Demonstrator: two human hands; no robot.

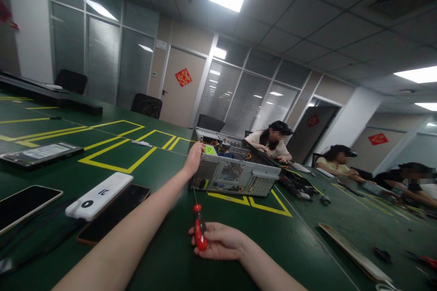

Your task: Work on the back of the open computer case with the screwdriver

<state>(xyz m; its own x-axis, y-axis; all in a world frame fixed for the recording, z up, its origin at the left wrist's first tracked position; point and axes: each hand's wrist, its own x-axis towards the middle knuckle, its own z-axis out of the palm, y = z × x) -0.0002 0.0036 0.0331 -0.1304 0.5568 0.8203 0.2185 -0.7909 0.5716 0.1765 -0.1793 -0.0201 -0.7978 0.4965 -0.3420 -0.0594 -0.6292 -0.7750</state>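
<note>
An open desktop computer case point(232, 175) lies on its side on the green table, its perforated rear panel with ports facing me. Loose wires show inside, and a bright yellow-green label point(210, 150) sits near its left corner. My left hand point(195, 160) grips that left corner, its fingertips over the top edge. Lower down, my right hand point(220, 241) is closed around the red and black handle of a screwdriver point(200, 232). The shaft points up and away toward the lower left corner of the rear panel; whether the tip touches it I cannot tell.
Left on the table point(164, 227) are a hard drive point(41, 154), a white power bank point(99, 195) with a cable, and two phones, one dark point(114, 213), one white-edged point(27, 207). Rightward lie a long pale strip point(355, 252) and black parts point(297, 185). Several people sit beyond.
</note>
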